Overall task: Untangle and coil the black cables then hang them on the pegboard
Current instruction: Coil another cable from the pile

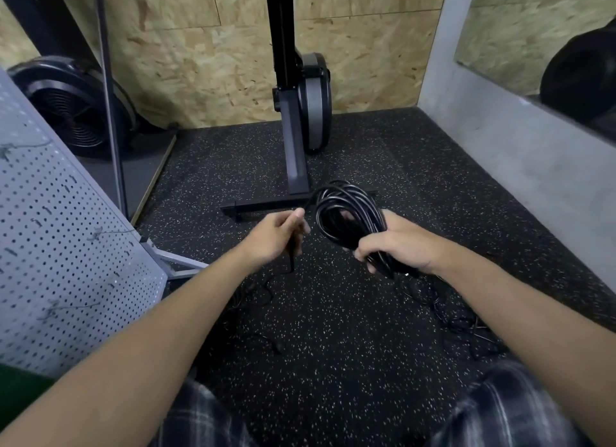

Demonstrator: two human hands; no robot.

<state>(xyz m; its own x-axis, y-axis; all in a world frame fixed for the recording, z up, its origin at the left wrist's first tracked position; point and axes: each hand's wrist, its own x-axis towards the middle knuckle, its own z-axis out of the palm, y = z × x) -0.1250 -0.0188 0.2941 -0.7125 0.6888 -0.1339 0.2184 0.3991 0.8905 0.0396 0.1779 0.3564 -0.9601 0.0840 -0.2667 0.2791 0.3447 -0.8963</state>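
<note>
The right hand point(396, 246) gripped a coiled bundle of glossy black cable point(350, 213) at its lower end, the loops standing above the fist. The left hand point(276, 236) pinched the cable's loose end point(292, 258), which hung down. More tangled black cables point(450, 313) lay on the speckled black rubber floor point(333, 346). The grey perforated metal pegboard point(60, 246) stood at left.

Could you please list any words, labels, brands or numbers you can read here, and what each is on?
No readable text. The exercise machine, pegboard, black cable and wooden wall panels show no legible words, labels or numbers.
</note>
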